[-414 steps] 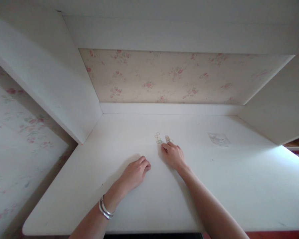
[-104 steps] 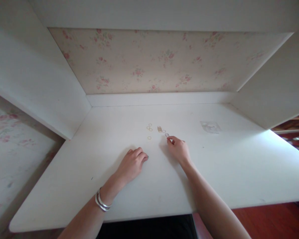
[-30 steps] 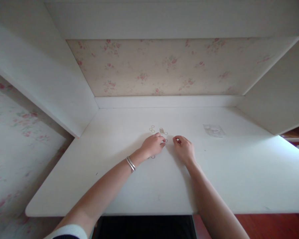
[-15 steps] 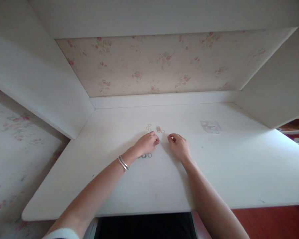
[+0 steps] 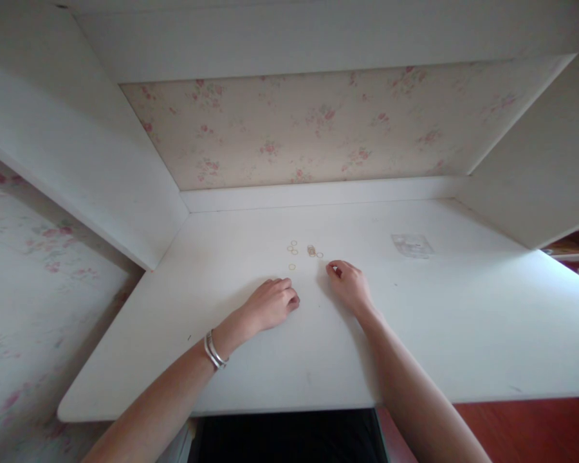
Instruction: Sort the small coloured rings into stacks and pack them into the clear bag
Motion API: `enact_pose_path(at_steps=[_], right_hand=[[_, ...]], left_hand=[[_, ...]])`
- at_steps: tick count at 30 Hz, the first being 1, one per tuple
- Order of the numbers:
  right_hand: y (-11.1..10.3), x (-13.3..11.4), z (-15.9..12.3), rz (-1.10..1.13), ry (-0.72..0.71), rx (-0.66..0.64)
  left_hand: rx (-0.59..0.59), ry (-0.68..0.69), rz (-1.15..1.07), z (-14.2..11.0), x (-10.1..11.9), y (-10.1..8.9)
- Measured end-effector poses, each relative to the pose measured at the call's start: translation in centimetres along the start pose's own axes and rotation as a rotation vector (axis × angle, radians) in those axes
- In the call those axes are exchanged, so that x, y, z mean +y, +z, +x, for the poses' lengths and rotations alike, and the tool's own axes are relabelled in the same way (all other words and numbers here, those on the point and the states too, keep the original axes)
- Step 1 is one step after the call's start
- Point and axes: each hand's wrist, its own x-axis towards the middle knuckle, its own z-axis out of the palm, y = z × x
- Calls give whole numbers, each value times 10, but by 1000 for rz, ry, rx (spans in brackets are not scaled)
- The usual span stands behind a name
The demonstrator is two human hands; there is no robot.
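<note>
My left hand (image 5: 273, 303), with silver bangles (image 5: 215, 350) at its wrist, rests low over the desk with fingers curled and the thumb and fingertips together. Whatever lies under or in those fingers is hidden. Just beyond it is a single thin gold-coloured ring (image 5: 292, 267). My right hand (image 5: 350, 286) is closed in a pinch; anything in it is too small to make out. Near its fingertips lie a pale ring (image 5: 320, 255) and a row of overlapping gold-coloured rings (image 5: 311, 251). Several similar rings (image 5: 294, 251) form a loose group to the left.
A small clear plastic bag (image 5: 412, 246) lies on the white desk (image 5: 444, 334) at the right. White side panels and a flowered wall (image 5: 318, 122) enclose the back. The desk's front edge runs close to my forearms.
My left hand has moved toward me and slightly left, covering the dark rings seen there before. One gold-coloured ring now shows where that hand was. My right hand stays nearly still.
</note>
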Motion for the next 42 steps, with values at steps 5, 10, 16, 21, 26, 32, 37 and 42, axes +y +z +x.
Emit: enact_pose_path(at_steps=[5,10,16,21,26,32,37,42], right_hand=[[0,0,0,-9,-1,-14],[-1,1,0,-1,-20,-13],[-1,2,0,6,-31,-16],[0,2,0,-4,-25,-22],[1,1,-2,-18,-35,-22],[2,1,-2,-19,-28,-23],[2,0,-2,-32,-26,-32],[2,1,-2,-35,-36,-37]], left_hand=[[-41,23,27,4,1,2],[-66,50,-24,7,2,-6],[254,-183,-315,-7,-22,-33],[261,-195,-347,-29,-22,-27],[179,-113,-218,-33,-5,-10],[102,-56,-12,-27,-5,-2],[82,-52,38,-28,-8,-2],[97,-61,32,-28,-7,-1]])
